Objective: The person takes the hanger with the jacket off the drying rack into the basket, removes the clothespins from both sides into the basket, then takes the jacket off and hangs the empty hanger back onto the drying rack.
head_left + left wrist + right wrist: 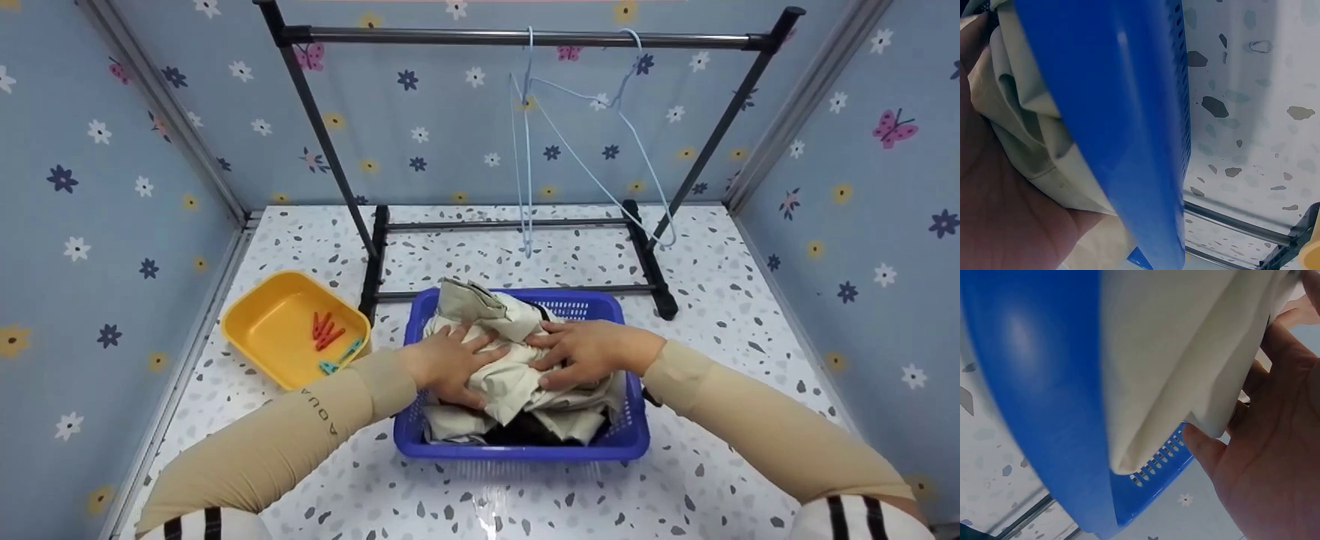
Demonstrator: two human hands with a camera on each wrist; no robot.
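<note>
A blue plastic basket stands on the speckled surface, heaped with crumpled cream and beige clothes, with some black cloth low among them. My left hand rests on the left side of the heap, fingers spread. Across from it, my right hand lies on the right side of the pile, its fingers spread too. In the left wrist view the palm is beside folds of beige cloth, just inside the rim. The right wrist view has the palm against pale cloth near the slotted wall.
Behind the basket stands a black clothes rack with two light blue hangers on its bar. To the left is a yellow tub holding red clothespins and teal clothespins. Flower-patterned walls enclose the space.
</note>
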